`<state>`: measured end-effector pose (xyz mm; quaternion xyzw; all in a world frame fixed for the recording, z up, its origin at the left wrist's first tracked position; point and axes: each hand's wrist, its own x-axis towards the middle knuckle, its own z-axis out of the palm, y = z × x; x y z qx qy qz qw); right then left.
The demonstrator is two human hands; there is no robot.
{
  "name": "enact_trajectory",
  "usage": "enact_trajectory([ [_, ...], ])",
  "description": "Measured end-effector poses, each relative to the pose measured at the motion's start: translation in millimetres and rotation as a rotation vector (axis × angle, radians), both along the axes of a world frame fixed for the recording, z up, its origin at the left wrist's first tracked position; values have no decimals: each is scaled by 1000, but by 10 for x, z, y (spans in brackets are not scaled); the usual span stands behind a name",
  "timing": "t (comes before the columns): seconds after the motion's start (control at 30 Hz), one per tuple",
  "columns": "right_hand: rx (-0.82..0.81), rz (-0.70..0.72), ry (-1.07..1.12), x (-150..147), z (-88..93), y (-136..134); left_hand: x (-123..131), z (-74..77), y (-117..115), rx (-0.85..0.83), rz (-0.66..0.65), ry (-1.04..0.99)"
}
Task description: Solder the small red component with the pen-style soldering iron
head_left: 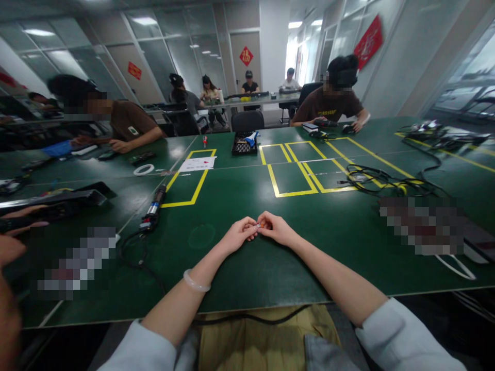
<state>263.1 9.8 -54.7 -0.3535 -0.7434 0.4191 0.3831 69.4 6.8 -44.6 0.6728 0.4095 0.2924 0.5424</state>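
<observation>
The left hand (243,231) and the right hand (275,228) meet above the green table (240,278), their fingertips together and pinched on a small part (261,225) — orange and pale where it shows. The part sits between the two hands; its exact shape is too small to tell. A translucent bangle (193,284) encircles the left wrist. To the left of the hands, a cylindrical tool (153,206) with a black cable lies on the table, near a yellow tape outline (199,187). A white sheet (197,164) lies across that outline. Farther back, a black tray (244,151) holds a blue-and-white item (252,138). Tangled black cables (365,180) lie to the right.
</observation>
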Motion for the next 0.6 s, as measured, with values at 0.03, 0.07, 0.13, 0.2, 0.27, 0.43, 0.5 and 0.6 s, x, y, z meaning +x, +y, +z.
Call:
enact_trajectory([
  [0.03, -17, 8, 14, 2, 0, 5, -3, -11, 9, -7, 3, -12],
  [0.07, -39, 18, 41, 4, -4, 13, -6, -23, 18, -12, 6, -25],
  [0.13, -104, 30, 104, 10, -22, 39, -10, -47, 35, -18, 10, -48],
  [0.2, -167, 37, 145, 17, -47, 69, -11, -66, 46, -23, 9, -63],
  [0.27, -184, 47, 161, 23, -66, 91, -9, -75, 48, -26, 10, -68],
  [0.43, -139, 59, 149, 29, -57, 85, -2, -51, 27, -21, 25, -68],
  [0.5, -114, 59, 130, 29, -35, 66, -1, -31, 20, -24, 32, -65],
  [0.6, -74, 60, 83, 25, 3, 39, -1, -8, 15, -26, 38, -66],
])
